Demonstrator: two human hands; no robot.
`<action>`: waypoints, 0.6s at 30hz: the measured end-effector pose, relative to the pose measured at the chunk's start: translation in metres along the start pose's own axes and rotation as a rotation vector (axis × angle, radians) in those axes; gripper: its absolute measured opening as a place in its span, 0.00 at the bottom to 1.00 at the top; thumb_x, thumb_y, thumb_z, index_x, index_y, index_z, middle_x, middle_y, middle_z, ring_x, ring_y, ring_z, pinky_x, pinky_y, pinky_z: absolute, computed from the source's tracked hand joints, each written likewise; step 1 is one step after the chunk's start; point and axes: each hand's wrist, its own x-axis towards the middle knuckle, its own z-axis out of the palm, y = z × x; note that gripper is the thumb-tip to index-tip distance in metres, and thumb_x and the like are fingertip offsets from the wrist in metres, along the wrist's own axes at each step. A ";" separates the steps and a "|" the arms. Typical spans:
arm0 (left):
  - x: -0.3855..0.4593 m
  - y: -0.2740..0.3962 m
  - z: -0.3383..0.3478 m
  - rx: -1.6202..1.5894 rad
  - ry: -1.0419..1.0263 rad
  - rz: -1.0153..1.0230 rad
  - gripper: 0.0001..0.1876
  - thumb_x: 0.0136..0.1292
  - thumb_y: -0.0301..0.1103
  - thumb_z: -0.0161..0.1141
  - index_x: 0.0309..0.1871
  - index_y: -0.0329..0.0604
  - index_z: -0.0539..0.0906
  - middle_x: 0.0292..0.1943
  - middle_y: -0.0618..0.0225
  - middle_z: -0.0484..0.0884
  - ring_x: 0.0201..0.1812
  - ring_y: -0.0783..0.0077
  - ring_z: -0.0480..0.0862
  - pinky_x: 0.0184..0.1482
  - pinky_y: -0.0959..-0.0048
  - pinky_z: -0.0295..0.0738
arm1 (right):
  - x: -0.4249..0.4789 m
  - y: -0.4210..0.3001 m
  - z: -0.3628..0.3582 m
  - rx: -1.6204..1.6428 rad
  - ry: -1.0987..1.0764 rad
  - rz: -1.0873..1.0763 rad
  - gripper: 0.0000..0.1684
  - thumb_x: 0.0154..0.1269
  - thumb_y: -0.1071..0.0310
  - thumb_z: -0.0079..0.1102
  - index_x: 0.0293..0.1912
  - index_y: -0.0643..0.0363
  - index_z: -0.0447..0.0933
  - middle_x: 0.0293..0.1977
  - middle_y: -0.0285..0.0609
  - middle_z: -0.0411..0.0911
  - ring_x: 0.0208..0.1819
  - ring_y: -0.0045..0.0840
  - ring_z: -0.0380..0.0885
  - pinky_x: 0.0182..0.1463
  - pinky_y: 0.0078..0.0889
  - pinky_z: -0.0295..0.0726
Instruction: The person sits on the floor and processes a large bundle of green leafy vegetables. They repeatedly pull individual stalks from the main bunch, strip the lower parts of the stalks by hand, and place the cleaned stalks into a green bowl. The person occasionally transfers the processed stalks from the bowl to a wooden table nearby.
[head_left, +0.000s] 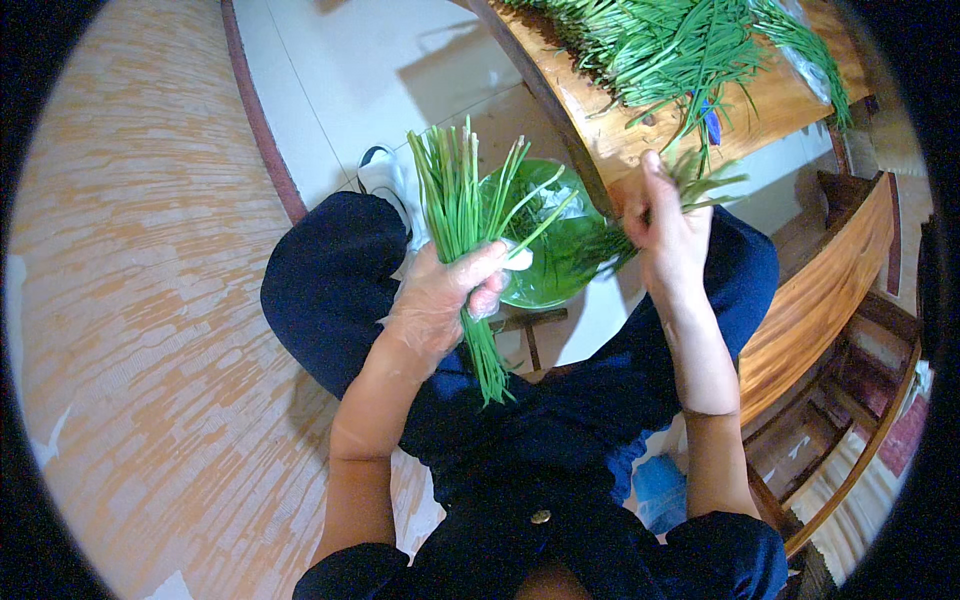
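My left hand (450, 300), in a clear plastic glove, is closed around a bundle of garlic chives (454, 195). The cut stem ends point away from me, and a few stalks splay to the right. My right hand (667, 232) grips a smaller tuft of chives (701, 184), blurred by motion, with dark, limp strands hanging on its left side. Below and between the hands sits a green plastic basin (536, 292) that holds green scraps and some clear plastic. Beyond my right hand, a large heap of chives (660, 45) lies on a wooden table (784, 112).
On the table, a blue object (709, 124) lies by the heap, and a plastic bag (814, 71) with more chives rests at the right. A wooden bench (825, 292) stands to my right. Patterned wall covering (150, 300) runs along my left. A white shoe (382, 172) shows beside the basin.
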 end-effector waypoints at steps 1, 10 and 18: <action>0.000 0.001 0.002 0.003 -0.001 -0.001 0.11 0.60 0.34 0.61 0.39 0.34 0.76 0.20 0.72 0.72 0.14 0.84 0.66 0.16 0.84 0.59 | -0.004 -0.001 0.007 0.017 -0.024 0.091 0.08 0.66 0.67 0.55 0.30 0.56 0.72 0.17 0.28 0.67 0.15 0.09 0.59 0.16 0.13 0.55; 0.002 -0.001 0.008 -0.027 0.009 0.052 0.19 0.58 0.34 0.61 0.49 0.30 0.77 0.41 0.56 0.82 0.38 0.65 0.82 0.42 0.68 0.80 | -0.007 0.011 0.017 0.217 -0.362 0.119 0.20 0.73 0.52 0.45 0.32 0.58 0.69 0.23 0.36 0.69 0.26 0.21 0.71 0.32 0.25 0.73; 0.005 -0.007 0.006 0.090 -0.063 0.073 0.18 0.59 0.34 0.61 0.49 0.30 0.76 0.35 0.61 0.81 0.29 0.72 0.78 0.29 0.75 0.74 | -0.015 0.015 0.023 0.127 -0.334 0.446 0.12 0.61 0.66 0.64 0.42 0.61 0.76 0.20 0.28 0.68 0.15 0.10 0.61 0.18 0.14 0.58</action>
